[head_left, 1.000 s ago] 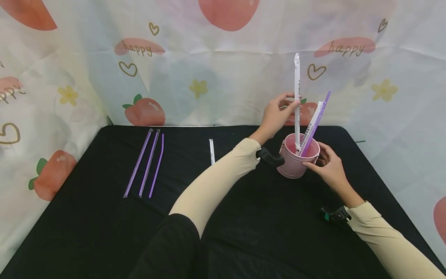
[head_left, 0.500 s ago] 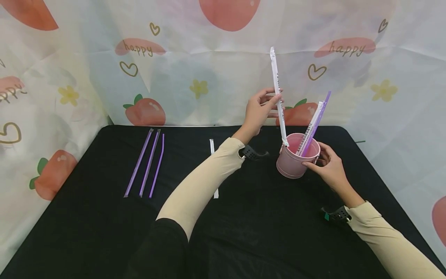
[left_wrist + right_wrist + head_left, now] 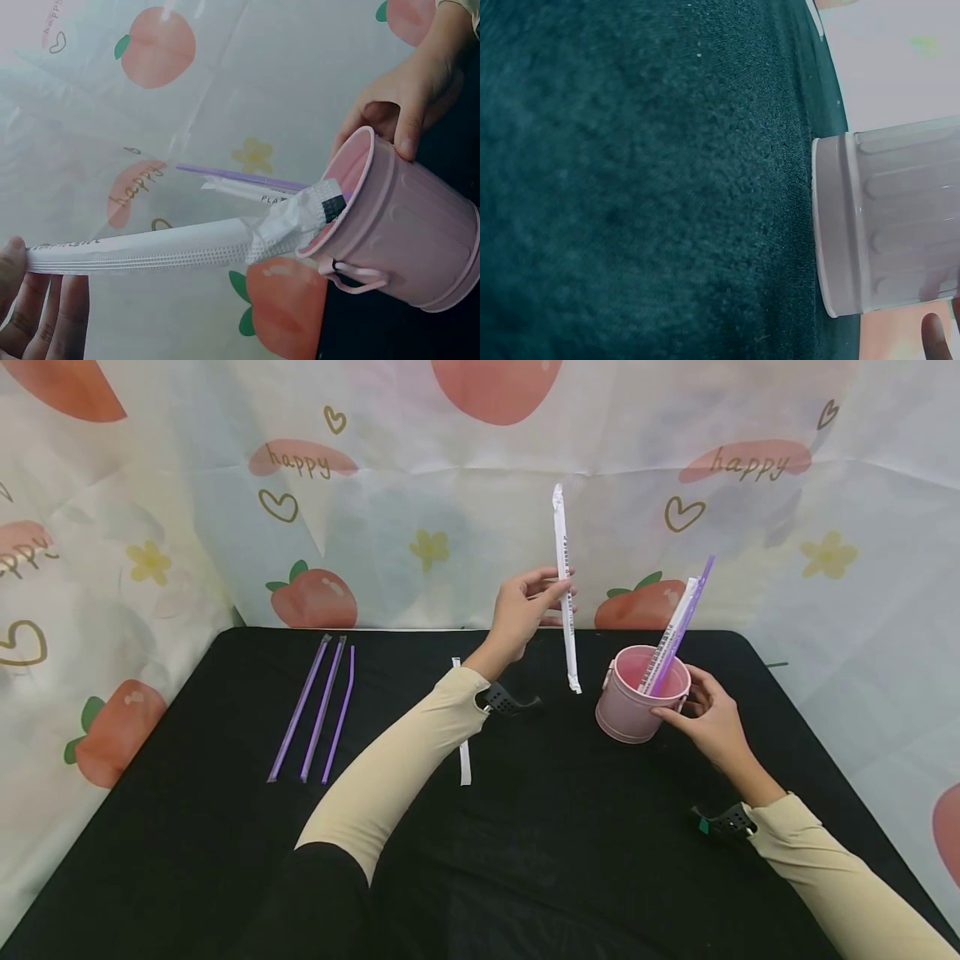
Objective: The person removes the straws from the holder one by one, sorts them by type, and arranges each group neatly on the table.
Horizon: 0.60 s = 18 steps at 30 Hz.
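Observation:
My left hand [image 3: 525, 610] pinches a white paper-wrapped straw [image 3: 566, 627] near its middle and holds it upright, left of the pink bucket [image 3: 626, 714]. In the left wrist view the lower end of that wrapped straw [image 3: 187, 244] overlaps the bucket's rim. Thumb and fingers of my right hand [image 3: 705, 718] grip the bucket at its right side, by the rim. Inside the bucket lean another white wrapped straw [image 3: 671, 631] and a purple straw [image 3: 686, 627], both tilted right. The right wrist view has the bucket's lower wall [image 3: 900, 217] large, with only fingertips at the edge.
Three purple straws [image 3: 322, 714] lie side by side on the black table [image 3: 562, 860], at its left. A white wrapped straw [image 3: 466, 764] lies near the middle, partly hidden under my left forearm. A printed curtain [image 3: 480, 527] hangs behind the table.
My left hand has lifted the white wrapped straw out of the bucket and moved it left, clear of the rim in the head view. The right hand and bucket have stayed put.

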Available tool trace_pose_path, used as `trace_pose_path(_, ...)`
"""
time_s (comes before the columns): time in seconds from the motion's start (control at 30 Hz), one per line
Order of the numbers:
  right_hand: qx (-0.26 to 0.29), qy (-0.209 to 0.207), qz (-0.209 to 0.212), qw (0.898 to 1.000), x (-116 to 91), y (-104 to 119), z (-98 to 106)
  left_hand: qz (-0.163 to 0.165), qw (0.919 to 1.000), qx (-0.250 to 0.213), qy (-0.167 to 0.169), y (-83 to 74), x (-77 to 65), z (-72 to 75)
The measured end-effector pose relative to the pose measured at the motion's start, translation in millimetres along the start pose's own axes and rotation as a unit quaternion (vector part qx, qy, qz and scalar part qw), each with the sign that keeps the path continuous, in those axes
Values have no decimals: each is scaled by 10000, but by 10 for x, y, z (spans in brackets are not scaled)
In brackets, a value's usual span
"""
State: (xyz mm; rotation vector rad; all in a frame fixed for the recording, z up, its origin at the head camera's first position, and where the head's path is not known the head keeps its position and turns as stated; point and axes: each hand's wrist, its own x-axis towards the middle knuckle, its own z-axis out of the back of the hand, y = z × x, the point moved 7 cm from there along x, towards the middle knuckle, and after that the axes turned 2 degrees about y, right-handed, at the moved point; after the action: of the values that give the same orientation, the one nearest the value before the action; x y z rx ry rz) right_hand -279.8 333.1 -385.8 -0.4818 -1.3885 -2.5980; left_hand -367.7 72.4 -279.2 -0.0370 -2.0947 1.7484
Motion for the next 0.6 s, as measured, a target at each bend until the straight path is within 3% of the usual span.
trace_pose_path(0.13,43,-2,-6,10000,-1,-12,3,131,9999,46,20,-6,-57,94)
trace_pose_path(0.37,44,22,19,10000,-1,-12,-5,650,9978,161,23,-20,-197,265)
trace_pose_path(0.6,51,12,30,10000,-1,-15,-2,1007,9940,433,-54,65,-368,480)
